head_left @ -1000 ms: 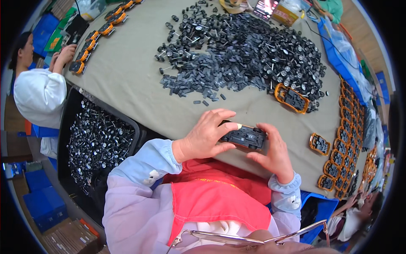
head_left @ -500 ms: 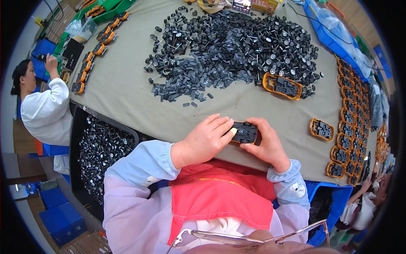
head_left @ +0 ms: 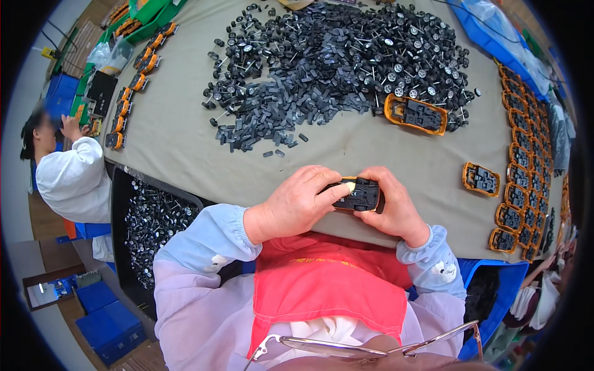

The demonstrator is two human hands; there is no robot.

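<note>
One toy car (head_left: 359, 198) shows its black underside.

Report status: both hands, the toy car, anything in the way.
Left hand and right hand gripping toy car, one at each end. Black underside up. Pile of black parts beyond, apart from both hands.

Red apron (head_left: 331, 287): a short row of yellow lettering across its upper part, below the near edge of the tabletop (head_left: 179, 130) — creased and too small to read.
Toy car (head_left: 364, 199): tiny pale marks on the black underside, above the tabletop's near edge; not legible.
Black box (head_left: 101, 93): pale marks on its face, by the tabletop's left edge — too small to make out.
Blue right sleeve (head_left: 426, 256): small dark marks at the white patch; cannot tell whether they are letters.
</note>
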